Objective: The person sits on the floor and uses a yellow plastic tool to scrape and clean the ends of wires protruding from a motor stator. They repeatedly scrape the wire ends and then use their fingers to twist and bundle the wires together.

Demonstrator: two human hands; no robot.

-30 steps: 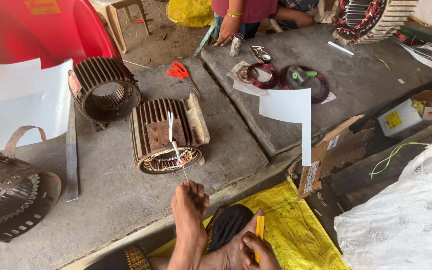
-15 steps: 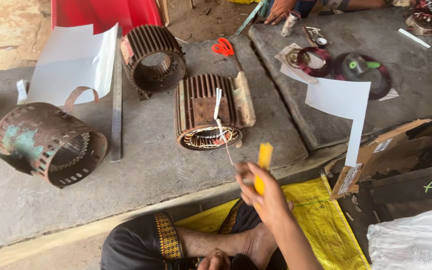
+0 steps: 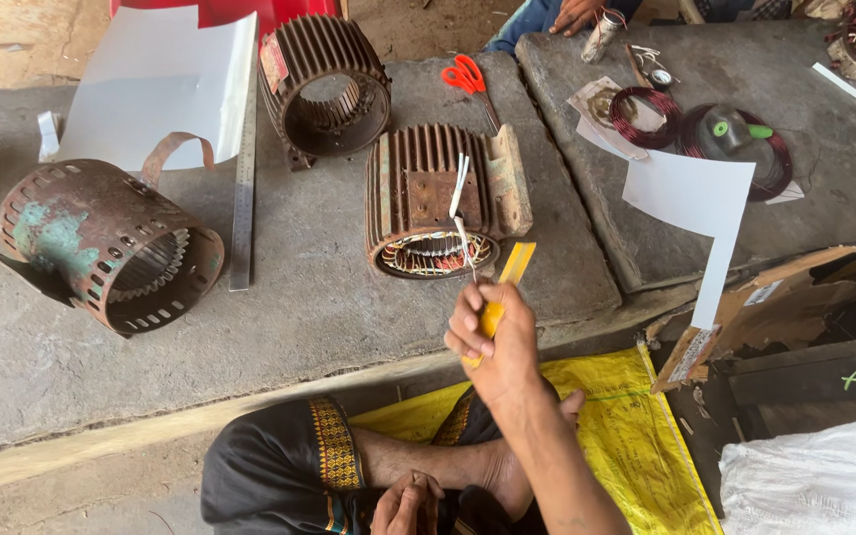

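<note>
1. Meanwhile, a yellow strip (image 3: 507,287) is pinched in the right hand (image 3: 492,342), just before the motor stator (image 3: 440,198) on the concrete desk (image 3: 299,297).
2. The left hand (image 3: 406,503) is rested, loosely curled, by the knee.
3. Winding insulation could be nicked by a slip.

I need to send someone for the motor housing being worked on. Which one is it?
On the grey stone slab, three ribbed metal housings lie. Take the middle housing, just ahead of the right hand: only it shows copper windings and white strips.

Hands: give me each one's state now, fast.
Right hand: closed on a yellow tool.
Left hand: low by the knee, holding nothing visible.
</note>
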